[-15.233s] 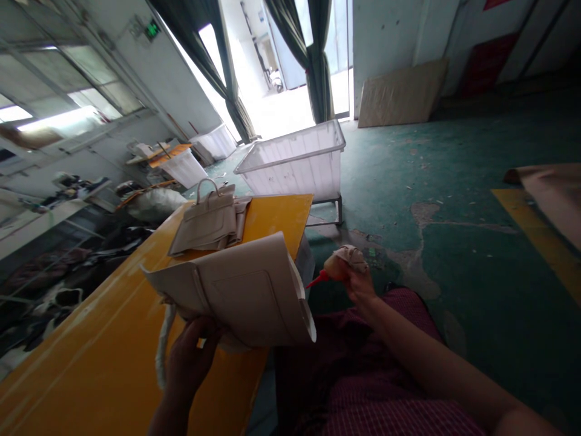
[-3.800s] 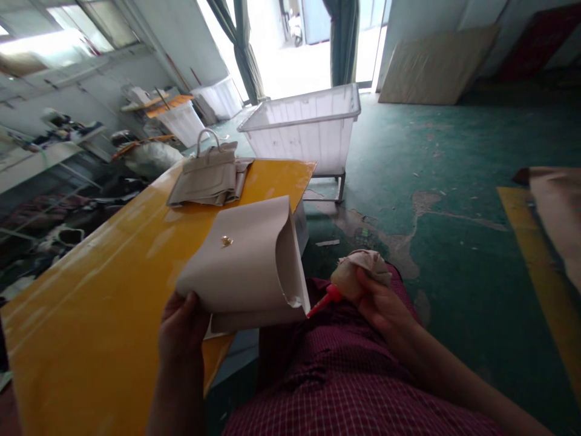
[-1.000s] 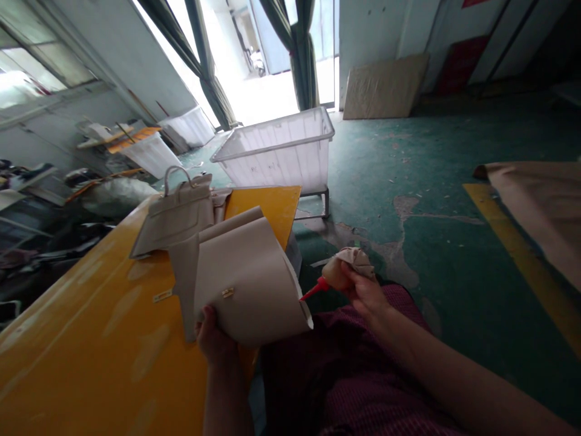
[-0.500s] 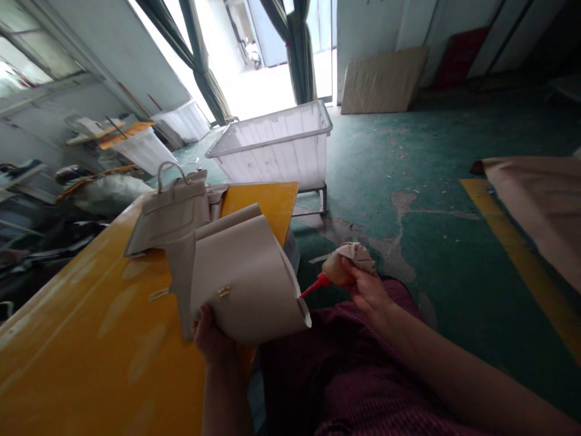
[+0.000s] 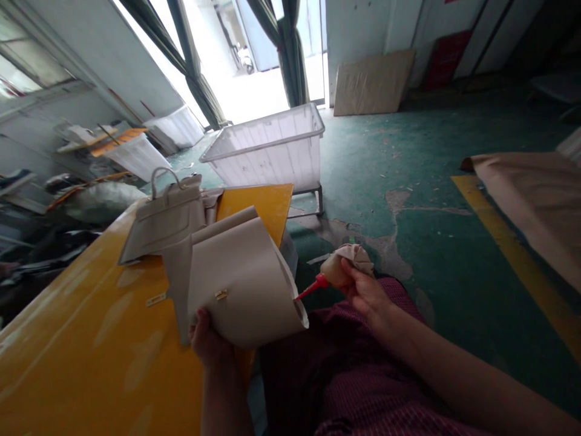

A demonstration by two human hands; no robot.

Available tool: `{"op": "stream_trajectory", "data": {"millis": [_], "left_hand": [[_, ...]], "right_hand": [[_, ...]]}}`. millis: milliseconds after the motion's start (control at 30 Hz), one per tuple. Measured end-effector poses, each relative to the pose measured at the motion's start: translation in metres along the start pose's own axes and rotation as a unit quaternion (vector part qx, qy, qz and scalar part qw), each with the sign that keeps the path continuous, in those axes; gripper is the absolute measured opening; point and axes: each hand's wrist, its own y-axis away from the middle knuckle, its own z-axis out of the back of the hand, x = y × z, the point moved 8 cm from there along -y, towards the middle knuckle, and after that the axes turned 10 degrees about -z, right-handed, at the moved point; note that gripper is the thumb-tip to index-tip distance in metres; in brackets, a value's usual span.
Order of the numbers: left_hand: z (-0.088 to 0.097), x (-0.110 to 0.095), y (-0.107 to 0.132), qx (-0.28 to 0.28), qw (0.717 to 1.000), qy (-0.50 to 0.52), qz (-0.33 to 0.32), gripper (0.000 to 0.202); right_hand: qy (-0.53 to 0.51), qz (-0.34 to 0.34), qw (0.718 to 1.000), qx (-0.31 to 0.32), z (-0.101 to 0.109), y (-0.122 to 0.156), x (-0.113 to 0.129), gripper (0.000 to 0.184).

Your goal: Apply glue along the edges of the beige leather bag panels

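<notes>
My left hand (image 5: 209, 340) grips the lower left edge of a beige bag panel (image 5: 240, 275), thumb on top. The panel is curved over, carries a small gold clasp (image 5: 221, 295), and juts past the table edge toward my lap. In my right hand (image 5: 363, 289) is a glue bottle (image 5: 336, 270) with a red nozzle, a crumpled beige wrap around its back end. The nozzle tip meets the panel's open right edge. Behind the panel, a beige handbag (image 5: 166, 212) with a looped handle lies on the table. Beside the panel is a small gold metal piece (image 5: 157, 300).
The yellow table (image 5: 91, 357) spreads to my left. Beyond its far end stands a white plastic bin (image 5: 267, 151) on a metal frame. Brown sheet material (image 5: 526, 200) lies over another yellow surface at right. A board (image 5: 372, 83) leans on the far wall.
The view has shifted slightly, so the surroundings sit a little further left. Both hands keep their grips, and the nozzle stays at the panel's right edge.
</notes>
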Motion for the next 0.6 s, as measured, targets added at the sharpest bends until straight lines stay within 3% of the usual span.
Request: {"op": "stream_trajectory", "data": {"millis": [200, 400, 500, 600], "left_hand": [[0.003, 0.002, -0.002, 0.003, 1.0, -0.023, 0.001, 0.037], [0.003, 0.003, -0.002, -0.01, 1.0, -0.011, 0.025, 0.043], [0.003, 0.004, -0.002, -0.021, 0.999, -0.006, 0.028, 0.047], [0.003, 0.003, -0.001, -0.023, 0.999, -0.015, 0.02, 0.047]], "right_hand": [[-0.002, 0.073, 0.997, -0.01, -0.027, -0.013, 0.012, 0.066], [-0.004, 0.061, 0.998, -0.004, -0.054, -0.03, 0.01, 0.063], [-0.001, 0.06, 0.998, -0.004, -0.05, -0.026, 0.009, 0.062], [0.004, 0.044, 0.999, -0.012, -0.032, -0.016, 0.005, 0.063]]}}
